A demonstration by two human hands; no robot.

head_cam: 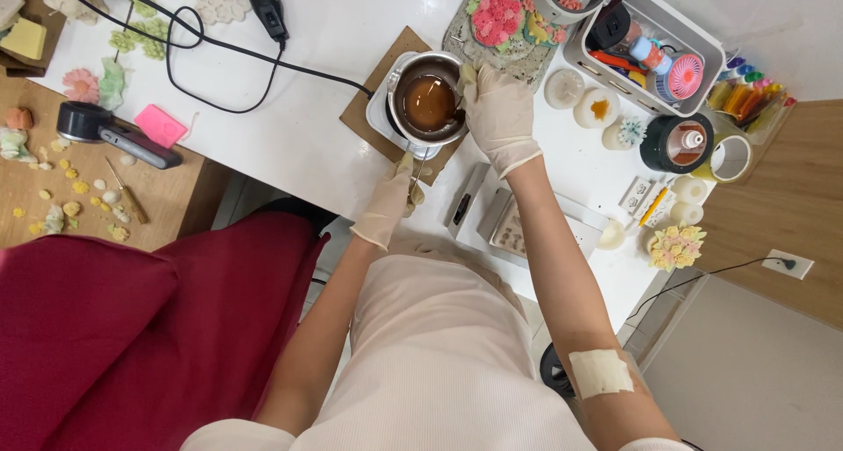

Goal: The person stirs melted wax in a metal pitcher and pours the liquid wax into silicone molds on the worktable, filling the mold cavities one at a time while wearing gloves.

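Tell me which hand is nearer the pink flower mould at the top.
Right. The right hand is at the pot rim, just below the mould; the left hand is lower, on the pot handle.

This looks like a small craft workshop for moulded wax or soap flowers. A white worktable (325, 126) carries a round steel melting pot of amber liquid (428, 107) at its middle. On the far side lies a grey tray of pink and green moulded flowers (509, 25). To the right sit a white plastic bin of tools and bottles (650, 43) and small round white moulds (580, 100). Yellow flower pieces (75, 201) are scattered on the wooden desk (35, 165) at left.
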